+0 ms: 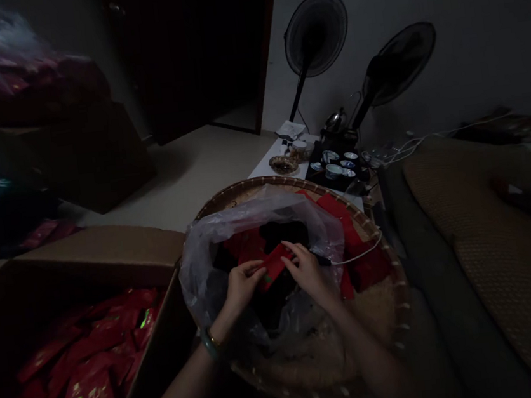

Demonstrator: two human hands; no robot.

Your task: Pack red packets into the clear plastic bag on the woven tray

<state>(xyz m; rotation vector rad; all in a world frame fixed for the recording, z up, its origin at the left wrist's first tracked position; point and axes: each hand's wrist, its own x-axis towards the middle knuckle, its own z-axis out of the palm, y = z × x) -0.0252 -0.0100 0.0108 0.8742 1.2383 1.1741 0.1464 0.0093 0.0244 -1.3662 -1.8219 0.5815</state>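
Both my hands hold one small red packet over an open clear plastic bag. My left hand pinches its left end, and my right hand grips its right end. The bag holds something dark and sits in a round woven basket tray in front of me. More red packets lie on the tray to the right of the bag. A green bangle is on my left wrist.
A cardboard box at lower left holds several red packets. Beyond the tray stands a low table with a tea set. Two standing fans lean by the wall. A woven seat cushion lies at right.
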